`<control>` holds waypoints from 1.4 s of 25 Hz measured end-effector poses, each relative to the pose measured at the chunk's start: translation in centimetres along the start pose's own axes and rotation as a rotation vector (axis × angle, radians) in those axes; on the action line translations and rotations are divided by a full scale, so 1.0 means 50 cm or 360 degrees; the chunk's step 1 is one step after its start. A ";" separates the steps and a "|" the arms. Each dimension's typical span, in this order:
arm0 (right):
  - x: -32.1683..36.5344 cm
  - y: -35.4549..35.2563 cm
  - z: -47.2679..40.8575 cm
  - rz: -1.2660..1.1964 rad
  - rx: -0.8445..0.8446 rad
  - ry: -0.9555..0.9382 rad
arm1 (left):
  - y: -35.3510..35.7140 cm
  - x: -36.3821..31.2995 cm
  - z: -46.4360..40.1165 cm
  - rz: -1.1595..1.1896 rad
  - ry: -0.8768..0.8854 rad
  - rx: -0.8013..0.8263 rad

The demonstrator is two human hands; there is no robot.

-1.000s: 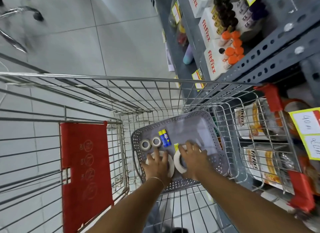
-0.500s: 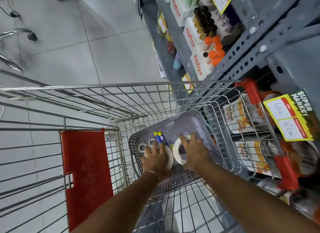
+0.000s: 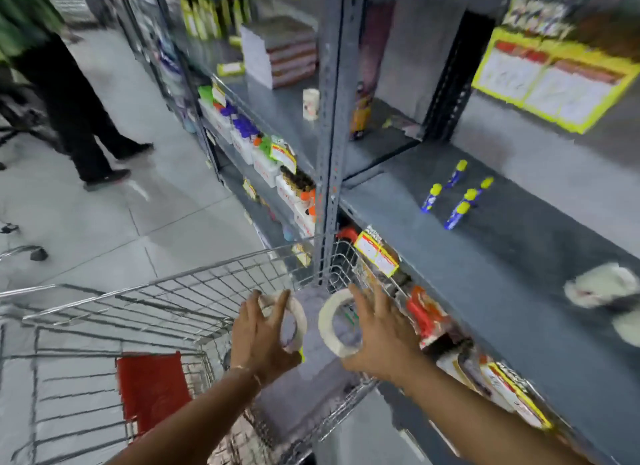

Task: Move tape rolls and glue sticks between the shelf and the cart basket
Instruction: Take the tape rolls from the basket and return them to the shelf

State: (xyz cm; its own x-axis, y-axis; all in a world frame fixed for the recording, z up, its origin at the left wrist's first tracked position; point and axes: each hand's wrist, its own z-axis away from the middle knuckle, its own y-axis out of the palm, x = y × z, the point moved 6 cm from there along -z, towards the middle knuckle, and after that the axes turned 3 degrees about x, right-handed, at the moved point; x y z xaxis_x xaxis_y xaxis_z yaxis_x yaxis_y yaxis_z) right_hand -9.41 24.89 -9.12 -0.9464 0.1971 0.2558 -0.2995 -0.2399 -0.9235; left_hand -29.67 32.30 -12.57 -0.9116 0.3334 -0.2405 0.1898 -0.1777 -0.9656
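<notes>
My left hand (image 3: pixel 258 336) grips a large white tape roll (image 3: pixel 294 317), held above the wire cart (image 3: pixel 145 302). My right hand (image 3: pixel 375 340) grips a second white tape roll (image 3: pixel 329 321) beside it, over the cart's right side. Below both hands lies the grey plastic basket (image 3: pixel 304 388) inside the cart, mostly hidden. On the grey shelf (image 3: pixel 485 264) to the right stand several blue glue sticks with yellow caps (image 3: pixel 457 198). More white tape rolls (image 3: pixel 602 284) lie blurred at the shelf's right end.
A grey perforated upright post (image 3: pixel 332 135) rises just beyond the cart. Boxes of bottles (image 3: pixel 270 160) fill the lower shelves on the left. A person in dark trousers (image 3: pixel 79 118) stands in the aisle at far left. The cart's red child seat flap (image 3: pixel 152 385) is near me.
Both hands have lifted out of the basket, each carrying a large tape roll. The view has swung up from the cart to the shelf.
</notes>
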 end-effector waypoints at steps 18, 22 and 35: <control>-0.488 -0.359 0.724 -0.0347 -0.0973 0.1164 | -0.216 -0.851 0.168 0.0262 0.1134 -0.0028; -0.627 -0.341 0.863 -0.0485 -0.1054 0.1522 | -0.190 -0.990 0.237 0.0362 0.1370 0.0134; -0.816 -0.304 0.914 -0.0698 -0.1141 0.1658 | -0.130 -1.189 0.287 0.0522 0.1502 0.0385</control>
State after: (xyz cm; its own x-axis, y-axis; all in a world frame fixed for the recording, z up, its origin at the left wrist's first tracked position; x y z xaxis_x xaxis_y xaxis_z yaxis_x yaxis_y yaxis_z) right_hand 28.23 -22.96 7.58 -0.1605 0.8339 0.5281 -0.1202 0.5145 -0.8490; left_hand 18.07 0.33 9.42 -0.1501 0.8084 -0.5692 0.2041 -0.5380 -0.8179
